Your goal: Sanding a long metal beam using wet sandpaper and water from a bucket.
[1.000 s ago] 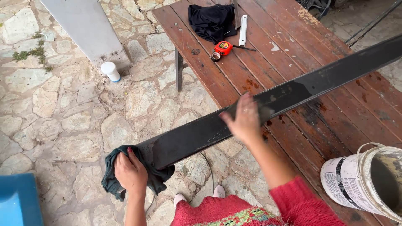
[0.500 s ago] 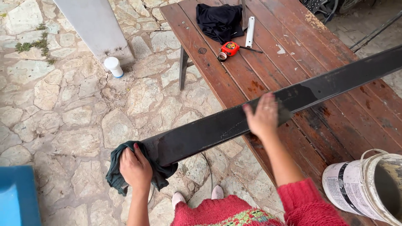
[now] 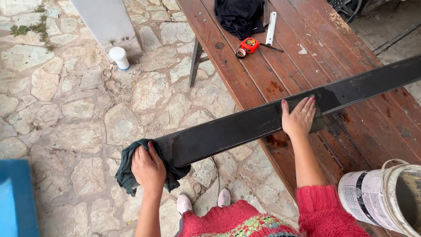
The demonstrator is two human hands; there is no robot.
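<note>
Under the left hand [image 3: 148, 168], grip closed on a green rag [image 3: 127, 169], lies the black plank's [image 3: 245, 127] end; right hand [image 3: 298, 117] flat

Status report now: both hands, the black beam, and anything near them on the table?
Left hand grips dark cloth at black beam end. Right hand flat on beam. Paint bucket beside right arm; tape measure farther off.

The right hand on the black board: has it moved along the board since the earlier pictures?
Yes. The right hand has slid along the black board, away from the cloth-wrapped end and further over the wooden table.
</note>
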